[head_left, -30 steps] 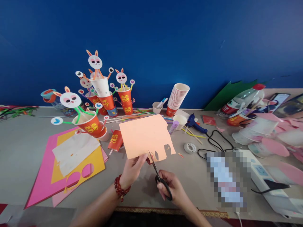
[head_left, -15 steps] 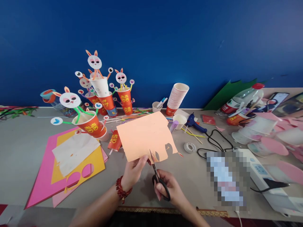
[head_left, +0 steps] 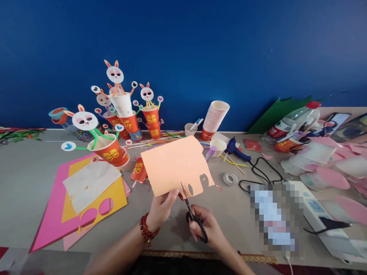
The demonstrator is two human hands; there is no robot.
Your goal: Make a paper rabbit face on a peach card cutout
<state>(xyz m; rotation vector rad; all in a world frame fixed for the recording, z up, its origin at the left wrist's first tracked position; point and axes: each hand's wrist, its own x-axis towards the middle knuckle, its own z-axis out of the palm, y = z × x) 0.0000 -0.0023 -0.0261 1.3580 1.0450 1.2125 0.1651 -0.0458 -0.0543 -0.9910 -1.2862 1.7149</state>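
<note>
Our left hand (head_left: 163, 205) pinches the holed peach paper sheet (head_left: 175, 164); our right hand (head_left: 207, 224) grips black-handled metal scissors (head_left: 188, 207), whose slip could tear it.

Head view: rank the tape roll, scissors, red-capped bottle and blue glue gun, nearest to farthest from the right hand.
From the right hand:
1. Scissors: held in it.
2. Tape roll: ahead, to the right.
3. Blue glue gun: just beyond the tape roll.
4. Red-capped bottle: farther back, well right.
</note>
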